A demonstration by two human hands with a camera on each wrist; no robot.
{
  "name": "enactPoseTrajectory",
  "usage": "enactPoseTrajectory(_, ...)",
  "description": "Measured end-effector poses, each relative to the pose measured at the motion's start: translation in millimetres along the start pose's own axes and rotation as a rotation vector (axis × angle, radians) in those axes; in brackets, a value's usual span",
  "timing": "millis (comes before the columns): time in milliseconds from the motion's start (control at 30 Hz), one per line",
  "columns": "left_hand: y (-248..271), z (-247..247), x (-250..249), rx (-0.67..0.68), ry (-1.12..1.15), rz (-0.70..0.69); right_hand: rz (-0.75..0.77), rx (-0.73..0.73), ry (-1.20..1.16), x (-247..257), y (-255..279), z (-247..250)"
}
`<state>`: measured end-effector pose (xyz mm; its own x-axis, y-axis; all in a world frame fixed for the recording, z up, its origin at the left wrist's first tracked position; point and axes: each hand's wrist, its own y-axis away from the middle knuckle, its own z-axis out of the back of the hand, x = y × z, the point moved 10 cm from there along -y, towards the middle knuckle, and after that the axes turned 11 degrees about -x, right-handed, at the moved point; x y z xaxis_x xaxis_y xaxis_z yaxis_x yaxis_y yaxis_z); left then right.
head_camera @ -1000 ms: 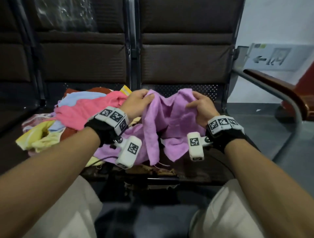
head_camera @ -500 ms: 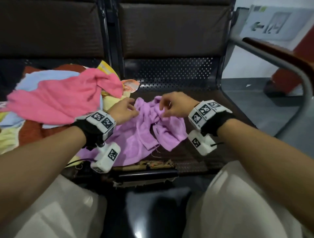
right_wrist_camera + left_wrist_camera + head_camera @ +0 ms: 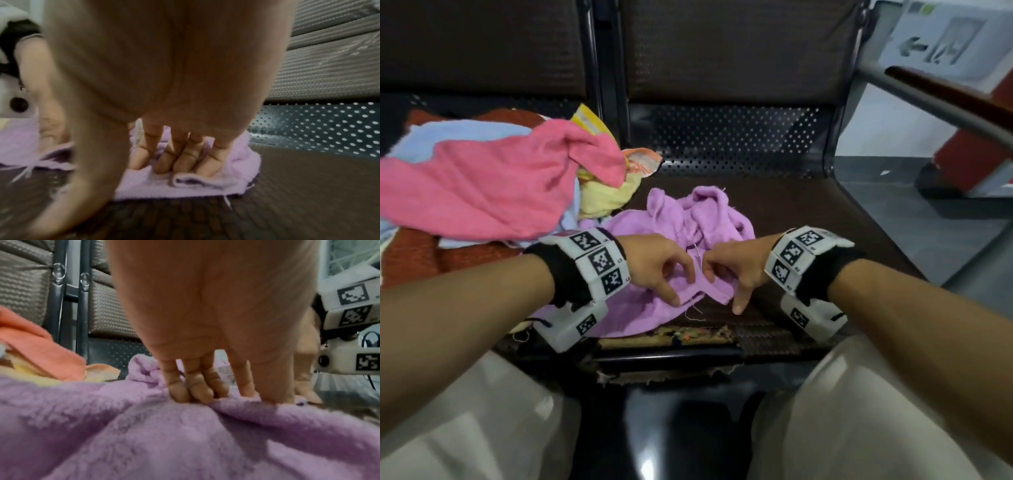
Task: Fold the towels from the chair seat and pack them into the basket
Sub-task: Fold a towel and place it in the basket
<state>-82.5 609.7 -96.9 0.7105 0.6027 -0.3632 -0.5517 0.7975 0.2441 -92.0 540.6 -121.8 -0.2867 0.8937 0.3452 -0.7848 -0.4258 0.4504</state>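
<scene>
Near the front edge of the chair seat (image 3: 808, 222), left hand (image 3: 654, 260) fingers (image 3: 179, 392) and thumb pinch a fold of the purple towel (image 3: 688, 219). Right hand (image 3: 739, 267) fingers (image 3: 164, 164) press down on it, thumb held away. More towels (image 3: 482, 192) lie piled just left.

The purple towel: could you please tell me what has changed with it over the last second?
The purple towel was held up by both hands; now it lies crumpled on the seat. The left hand has dropped to its near edge and pinches it; the right hand presses it alongside. The pink towel stayed.
</scene>
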Motion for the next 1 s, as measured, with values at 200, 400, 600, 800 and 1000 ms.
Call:
enactPoseTrajectory(200, 0.6, 18.0, -11.5, -0.030, -0.061, -0.049, 0.033, -0.106, -0.022, 5.4, 7.5, 12.0)
enactPoseTrajectory(400, 9.3, 73.3, -9.2, -0.243, 0.204, 0.021, 0.108, -0.473, -0.126, 29.2, 29.3, 87.4)
enactPoseTrajectory(600, 26.6, 96.9, 7.4, -0.343, 0.458, 0.156, 0.121, -0.803, -0.271, 40.8, 51.6, 135.8)
enactPoseTrajectory(800, 54.0, 127.2, 54.9, -0.639, 0.398, 0.320, 0.090, -0.910, -0.193, 47.9, 50.6, 136.9)
enactPoseTrajectory(1000, 71.8, 149.0, 44.9, -0.785, 0.367, 0.175, 0.047, -0.950, -0.172, 67.5, 50.1, 139.2)
